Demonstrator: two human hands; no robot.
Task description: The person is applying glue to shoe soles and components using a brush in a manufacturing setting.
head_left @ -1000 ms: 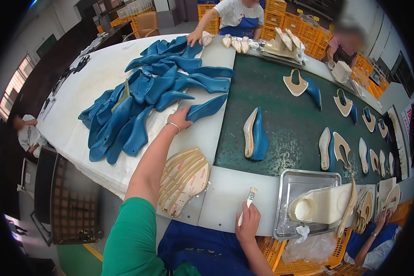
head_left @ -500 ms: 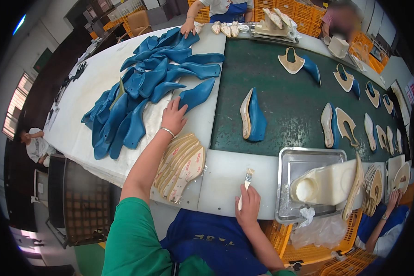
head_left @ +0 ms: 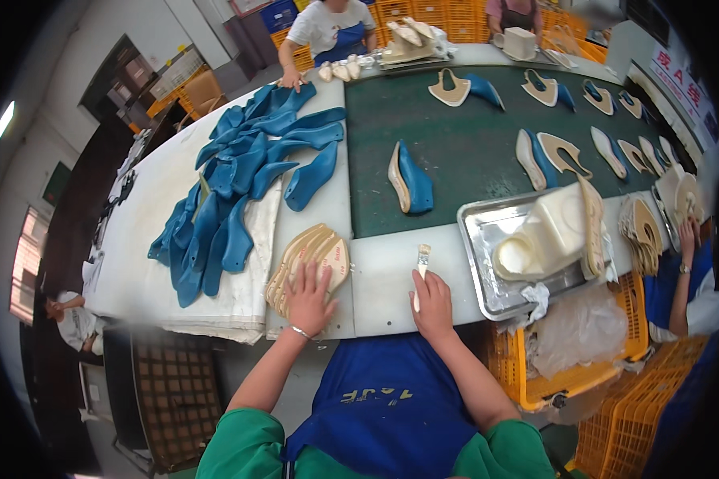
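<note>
My left hand (head_left: 307, 299) lies with fingers spread on a fanned stack of beige insoles (head_left: 318, 242) at the table's near edge. A small paintbrush (head_left: 423, 257), bristles pointing away from me, is gripped in my right hand (head_left: 434, 308), which rests on the white tabletop. Beyond the insoles, one blue shoe last (head_left: 311, 179) sits at the right side of a heap of blue shoe lasts (head_left: 233, 172). On the green belt lies another blue last with a beige insole along it (head_left: 413, 180).
To the right, a metal tray (head_left: 475, 239) bears a cream plastic container (head_left: 553, 223). More lasts and U-shaped beige pieces (head_left: 565, 154) line the belt. Yellow crates (head_left: 527, 379) stand below. Across the table, a co-worker's hand (head_left: 293, 79) touches the heap; another works at right.
My left hand has left the nearest blue last and come back onto the insole stack. My right hand still holds the paintbrush. The whole view has shifted.
</note>
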